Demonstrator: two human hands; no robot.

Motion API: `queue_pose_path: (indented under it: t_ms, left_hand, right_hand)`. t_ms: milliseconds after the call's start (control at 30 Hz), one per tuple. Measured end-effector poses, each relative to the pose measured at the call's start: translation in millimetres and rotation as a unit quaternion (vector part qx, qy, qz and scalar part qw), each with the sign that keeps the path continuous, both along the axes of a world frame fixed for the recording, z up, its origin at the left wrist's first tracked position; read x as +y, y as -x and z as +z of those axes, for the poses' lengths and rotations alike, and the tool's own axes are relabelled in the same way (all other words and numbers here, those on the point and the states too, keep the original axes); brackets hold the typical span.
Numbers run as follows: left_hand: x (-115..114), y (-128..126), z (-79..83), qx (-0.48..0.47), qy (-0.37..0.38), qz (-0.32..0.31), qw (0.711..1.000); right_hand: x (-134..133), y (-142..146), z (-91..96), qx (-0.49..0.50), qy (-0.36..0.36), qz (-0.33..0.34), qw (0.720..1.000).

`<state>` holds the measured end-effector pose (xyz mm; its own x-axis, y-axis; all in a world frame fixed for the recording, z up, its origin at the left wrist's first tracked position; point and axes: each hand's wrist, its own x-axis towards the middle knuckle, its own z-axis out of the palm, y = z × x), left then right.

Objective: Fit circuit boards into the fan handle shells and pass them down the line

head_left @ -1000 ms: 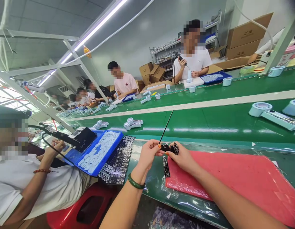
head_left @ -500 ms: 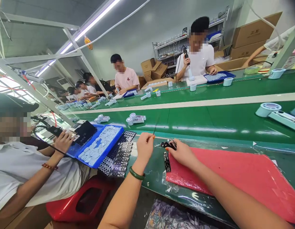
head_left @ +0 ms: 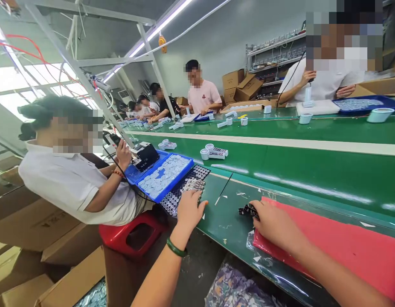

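Observation:
My left hand (head_left: 188, 211) reaches over small circuit boards (head_left: 194, 185) lying on a black sheet with rows of round pieces (head_left: 170, 200). Its thumb is apart from the fingers, and I see nothing held. My right hand (head_left: 272, 221) is closed around a few small black circuit boards (head_left: 248, 210) by the left edge of a red mat (head_left: 332, 238); its fingertips are partly hidden. A thin dark rod with a pale end (head_left: 223, 189) lies on the green table between my hands.
A blue tray of pale oval pieces (head_left: 165, 177) stands left, beside a seated co-worker (head_left: 69, 179) on a red stool (head_left: 130, 236). White-blue housings (head_left: 214, 152) rest on the green belt (head_left: 296, 170). Other people work across it. Cardboard boxes (head_left: 24, 217) fill the lower left.
My left hand has let go of the thin rod and moved left to the circuit boards. The loose board at the mat's edge no longer shows. The camera has turned left.

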<state>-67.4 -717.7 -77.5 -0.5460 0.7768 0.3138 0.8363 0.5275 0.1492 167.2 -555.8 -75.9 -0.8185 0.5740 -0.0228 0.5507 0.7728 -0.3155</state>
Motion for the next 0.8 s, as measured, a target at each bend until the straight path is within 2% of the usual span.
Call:
queue_pose_path:
  t_ms: [100, 200, 300, 433, 533, 600, 667, 733, 800]
  left_hand:
    - [-25, 22, -3.7, 0.003, 0.058, 0.087, 0.995]
    - [-35, 35, -8.1, -0.037, 0.074, 0.105, 0.991]
    - [-31, 41, -4.0, -0.027, 0.028, 0.103, 0.994]
    - [-18, 46, 17.0, -0.076, -0.003, 0.093, 0.993]
    - [-12, 38, 38.7, -0.119, -0.019, 0.050, 0.991]
    - [-8, 22, 52.1, -0.128, -0.058, 0.002, 0.990]
    - [-1, -1, 63.1, -0.135, -0.092, -0.074, 0.984]
    - [7, -27, 71.2, -0.160, -0.104, -0.162, 0.968]
    - [15, -50, 76.5, -0.200, -0.092, -0.231, 0.948]
  right_hand:
    - [12, -13, -4.8, 0.031, 0.049, -0.025, 0.998]
    - [24, -30, -4.1, 0.041, 0.074, -0.076, 0.994]
    - [33, -50, -1.2, 0.048, 0.022, -0.083, 0.995]
    - [46, -74, -12.5, 0.023, -0.070, -0.035, 0.997]
    - [52, -81, -22.7, 0.041, -0.064, -0.034, 0.997]
    - [49, -78, -16.8, 0.102, -0.031, -0.030, 0.994]
    - [41, -68, 1.6, 0.197, 0.022, -0.021, 0.980]
    - [30, -52, 24.6, 0.292, 0.099, -0.013, 0.951]
    - [21, -35, 42.0, 0.325, 0.189, 0.002, 0.927]
